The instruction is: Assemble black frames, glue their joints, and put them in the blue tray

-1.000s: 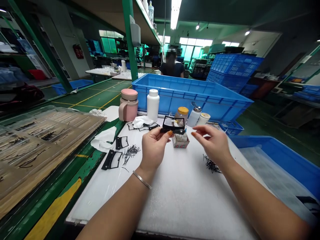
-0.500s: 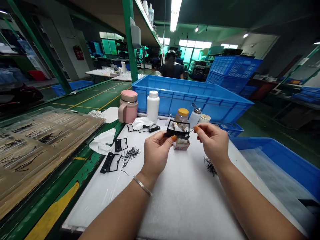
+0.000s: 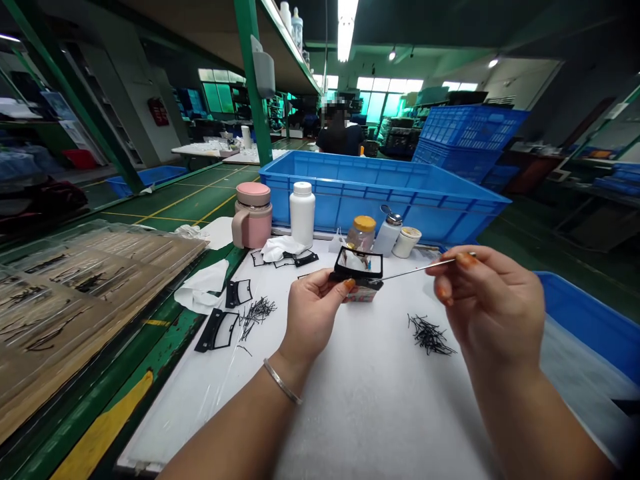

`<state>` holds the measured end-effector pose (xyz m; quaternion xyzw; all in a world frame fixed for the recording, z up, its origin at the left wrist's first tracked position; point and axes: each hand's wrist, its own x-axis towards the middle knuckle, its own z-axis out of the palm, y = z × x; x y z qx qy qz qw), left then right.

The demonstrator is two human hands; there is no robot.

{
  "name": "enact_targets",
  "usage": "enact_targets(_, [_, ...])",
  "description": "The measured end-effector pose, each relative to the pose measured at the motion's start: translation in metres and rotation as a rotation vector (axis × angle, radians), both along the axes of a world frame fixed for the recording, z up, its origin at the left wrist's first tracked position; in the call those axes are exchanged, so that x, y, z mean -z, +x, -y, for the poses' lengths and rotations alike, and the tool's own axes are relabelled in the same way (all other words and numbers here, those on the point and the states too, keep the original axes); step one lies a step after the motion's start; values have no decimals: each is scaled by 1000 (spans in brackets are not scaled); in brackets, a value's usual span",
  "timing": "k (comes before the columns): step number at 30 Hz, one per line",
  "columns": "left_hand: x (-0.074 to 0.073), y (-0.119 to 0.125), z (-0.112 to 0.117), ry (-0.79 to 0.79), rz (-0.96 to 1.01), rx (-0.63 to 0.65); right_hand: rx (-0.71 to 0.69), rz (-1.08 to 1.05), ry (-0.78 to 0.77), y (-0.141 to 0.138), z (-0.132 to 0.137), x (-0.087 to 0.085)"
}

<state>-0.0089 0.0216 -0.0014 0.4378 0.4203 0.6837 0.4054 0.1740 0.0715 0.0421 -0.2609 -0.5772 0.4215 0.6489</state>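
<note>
My left hand (image 3: 320, 303) pinches a black plastic frame (image 3: 359, 263) by its lower edge, in front of my chest above the table. A thin, straight strand (image 3: 415, 272) runs from the frame's right lower corner to my right hand (image 3: 493, 303), which grips its other end between thumb and fingers. Whether the strand is rubber or metal I cannot tell. Below my right hand lies a pile of short black strips (image 3: 431, 335). Left of my left hand are another pile of black strips (image 3: 257, 311) and two similar black frames (image 3: 217, 330). Behind the held frame stands a small patterned box (image 3: 363, 294), partly hidden.
Along the table's back edge stand a pink mug (image 3: 253, 217), a white bottle (image 3: 303, 217), a yellow-lidded jar (image 3: 362, 235), a pump bottle (image 3: 388, 233) and a white tub (image 3: 407, 243). A large blue crate (image 3: 380, 193) lies behind them. Cardboard (image 3: 150, 257) is at left.
My right hand has moved right and toward me, away from the frame, and much more of the strand now shows between them. My left hand stays put, with the frame slightly tilted.
</note>
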Motion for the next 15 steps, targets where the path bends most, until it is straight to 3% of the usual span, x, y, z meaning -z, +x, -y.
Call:
enact_targets(5, [-2, 7, 3, -42, -5, 110, -25, 55, 19, -13, 11, 9])
enact_targets(15, [-1, 10, 3, -54, 17, 137, 49, 44, 23, -17, 9, 11])
